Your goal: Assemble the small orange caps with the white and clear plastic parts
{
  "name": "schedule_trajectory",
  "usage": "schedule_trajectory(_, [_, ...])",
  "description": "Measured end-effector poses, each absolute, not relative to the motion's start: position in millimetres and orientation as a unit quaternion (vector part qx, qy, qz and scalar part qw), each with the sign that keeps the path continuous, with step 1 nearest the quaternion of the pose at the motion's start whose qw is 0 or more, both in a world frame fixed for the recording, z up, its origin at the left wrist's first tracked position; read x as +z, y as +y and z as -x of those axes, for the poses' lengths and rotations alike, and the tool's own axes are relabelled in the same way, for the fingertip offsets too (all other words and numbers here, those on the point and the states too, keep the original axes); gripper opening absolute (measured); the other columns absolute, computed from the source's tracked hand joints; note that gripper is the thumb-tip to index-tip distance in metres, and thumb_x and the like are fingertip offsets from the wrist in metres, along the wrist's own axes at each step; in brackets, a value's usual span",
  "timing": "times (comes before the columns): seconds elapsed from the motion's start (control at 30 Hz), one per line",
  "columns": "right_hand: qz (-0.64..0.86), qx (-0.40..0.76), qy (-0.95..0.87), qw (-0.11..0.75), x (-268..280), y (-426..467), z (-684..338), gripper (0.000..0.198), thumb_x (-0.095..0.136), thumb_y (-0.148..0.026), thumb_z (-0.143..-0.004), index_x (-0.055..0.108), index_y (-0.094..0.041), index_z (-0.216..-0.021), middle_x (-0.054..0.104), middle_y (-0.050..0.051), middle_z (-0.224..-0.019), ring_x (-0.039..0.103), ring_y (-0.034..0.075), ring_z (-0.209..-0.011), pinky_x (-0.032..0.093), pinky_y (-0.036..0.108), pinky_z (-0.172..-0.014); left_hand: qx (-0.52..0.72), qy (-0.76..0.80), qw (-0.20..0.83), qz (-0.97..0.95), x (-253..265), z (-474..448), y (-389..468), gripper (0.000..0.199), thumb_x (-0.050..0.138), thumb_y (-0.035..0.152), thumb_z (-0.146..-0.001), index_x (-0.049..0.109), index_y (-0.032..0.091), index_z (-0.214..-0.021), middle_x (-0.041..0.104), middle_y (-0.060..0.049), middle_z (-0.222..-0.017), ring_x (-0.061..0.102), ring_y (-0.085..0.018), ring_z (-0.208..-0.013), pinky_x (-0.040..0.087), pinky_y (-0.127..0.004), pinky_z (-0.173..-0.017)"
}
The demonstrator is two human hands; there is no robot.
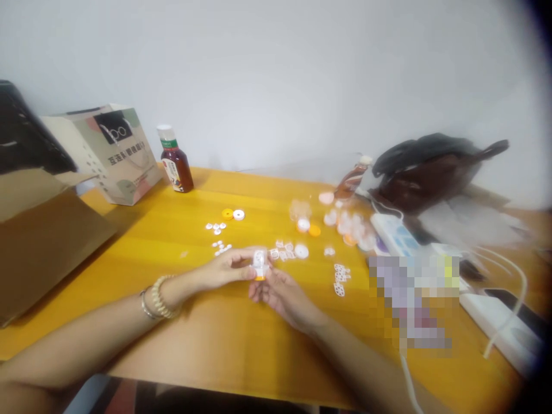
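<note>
A small clear plastic piece with an orange base (pixel 259 265) is held up between both hands, over the middle of the table. My left hand (pixel 226 268) pinches it from the left with thumb and fingers. From the right, the thumb and fingertips of my right hand (pixel 284 293) close on its lower edge. Just behind the hands lie flat white cut-out parts (pixel 282 251) and a round white disc (pixel 301 251). More white openwork parts (pixel 340 280) sit to the right. Small white round pieces (pixel 216 226) are grouped to the left.
An orange ring (pixel 227 214) and a white ring (pixel 238 214) lie farther back. Clear and coloured round parts (pixel 351 227) are heaped at right, near power strips (pixel 394 233) with cables. A bottle (pixel 176 164), paper bag (pixel 123 155) and cardboard box (pixel 47 247) stand left; a dark bag (pixel 431 178) sits back right.
</note>
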State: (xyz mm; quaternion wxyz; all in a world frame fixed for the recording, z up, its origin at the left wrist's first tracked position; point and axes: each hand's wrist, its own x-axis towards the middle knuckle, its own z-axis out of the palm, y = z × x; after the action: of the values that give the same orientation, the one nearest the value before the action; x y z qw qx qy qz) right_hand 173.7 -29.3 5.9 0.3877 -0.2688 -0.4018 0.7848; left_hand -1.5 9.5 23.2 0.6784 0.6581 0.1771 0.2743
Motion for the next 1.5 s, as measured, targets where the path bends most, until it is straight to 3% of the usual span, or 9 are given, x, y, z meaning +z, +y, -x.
schedule_trajectory(0.47, [0.345, 0.687, -0.477, 0.426, 1.9, -25.3, -169.9, 0.030, 0.066, -0.044, -0.070, 0.062, -0.017, -0.082, 0.062, 0.000, -0.071, 0.054, 0.010, -0.063, 0.043, 0.026, -0.069, 0.345, 0.246, 0.634, -0.647, 21.3, -8.7, 1.9, 0.019, 0.058, 0.027, -0.080, 0.063, 0.012, -0.091, 0.054, -0.005, -0.081, 0.052, -0.012, -0.064, 0.043, -0.026, -0.063])
schedule_trajectory(0.97, [0.183, 0.832, -0.369, 0.371, 6.7, -36.3, -172.6, 0.031, 0.064, -0.044, -0.074, 0.058, -0.016, -0.085, 0.062, 0.004, -0.074, 0.057, 0.011, -0.067, 0.044, 0.024, -0.068, 0.286, 0.192, 0.757, -0.556, 17.5, -6.3, -7.2, 0.037, 0.058, 0.037, -0.079, 0.059, 0.012, -0.106, 0.060, -0.009, -0.085, 0.056, -0.011, -0.057, 0.045, -0.025, -0.055])
schedule_trajectory(1.1, [0.203, 0.815, -0.382, 0.385, 3.5, -30.1, -176.0, 0.025, 0.061, -0.039, -0.078, 0.061, -0.016, -0.086, 0.063, 0.005, -0.081, 0.058, 0.012, -0.075, 0.044, 0.026, -0.076, 0.309, 0.225, 0.678, -0.628, 21.3, -4.8, -3.5, 0.031, 0.055, 0.034, -0.082, 0.059, 0.013, -0.105, 0.059, -0.008, -0.089, 0.055, -0.010, -0.061, 0.047, -0.026, -0.062])
schedule_trajectory(1.2, [0.250, 0.764, -0.423, 0.418, 3.5, -22.8, -177.9, 0.021, 0.061, -0.035, -0.077, 0.061, -0.019, -0.092, 0.062, 0.004, -0.092, 0.056, 0.014, -0.083, 0.042, 0.029, -0.083, 0.347, 0.261, 0.560, -0.705, 23.0, -5.9, -1.5, 0.025, 0.055, 0.029, -0.083, 0.060, 0.017, -0.104, 0.055, -0.009, -0.106, 0.056, -0.017, -0.088, 0.047, -0.031, -0.079])
schedule_trajectory(1.3, [0.309, 0.690, -0.486, 0.439, 3.2, -17.5, -177.0, 0.026, 0.067, -0.031, -0.072, 0.061, -0.022, -0.095, 0.062, 0.002, -0.094, 0.054, 0.015, -0.087, 0.041, 0.030, -0.084, 0.372, 0.289, 0.431, -0.770, 16.7, -9.5, -3.2, 0.028, 0.054, 0.026, -0.083, 0.058, 0.021, -0.111, 0.050, -0.009, -0.115, 0.048, -0.022, -0.109, 0.039, -0.039, -0.095])
schedule_trajectory(1.5, [0.394, 0.533, -0.572, 0.483, 3.2, -9.7, -183.1, 0.025, 0.066, -0.030, -0.069, 0.058, -0.020, -0.090, 0.061, 0.001, -0.085, 0.055, 0.015, -0.076, 0.043, 0.029, -0.076, 0.364, 0.356, 0.332, -0.794, -7.6, -12.6, -13.4, 0.063, 0.050, 0.030, -0.085, 0.017, 0.029, -0.139, 0.024, -0.009, -0.141, 0.026, -0.026, -0.129, 0.030, -0.044, -0.105])
